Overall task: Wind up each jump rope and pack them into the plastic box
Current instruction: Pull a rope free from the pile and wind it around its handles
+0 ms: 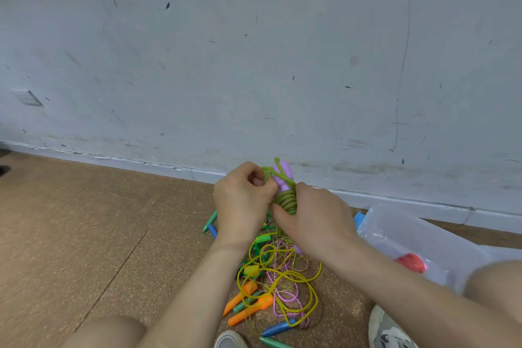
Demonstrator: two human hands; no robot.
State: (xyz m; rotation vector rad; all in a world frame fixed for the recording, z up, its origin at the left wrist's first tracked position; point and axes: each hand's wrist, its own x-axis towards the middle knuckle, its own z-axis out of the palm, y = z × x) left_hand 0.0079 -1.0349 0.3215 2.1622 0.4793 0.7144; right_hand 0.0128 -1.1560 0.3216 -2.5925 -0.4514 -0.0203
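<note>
A green jump rope (286, 200) with purple handles (282, 175) is coiled tightly round those handles, held up in front of the wall. My left hand (243, 203) pinches a loop of the green cord at the top of the bundle. My right hand (313, 215) grips the wound coils from the right. Below my hands a tangled pile of ropes (279, 280) lies on the floor, with yellow, pink and green cords and orange, blue and green handles. The clear plastic box (418, 240) stands at the right and holds a red wound rope (411, 262).
A scuffed white wall with a baseboard (141, 162) runs close behind the pile. The floor is brown cork-like board (84, 234). My knees and two grey sneakers (389, 330) frame the bottom of the view. A blue piece (359, 219) lies beside the box.
</note>
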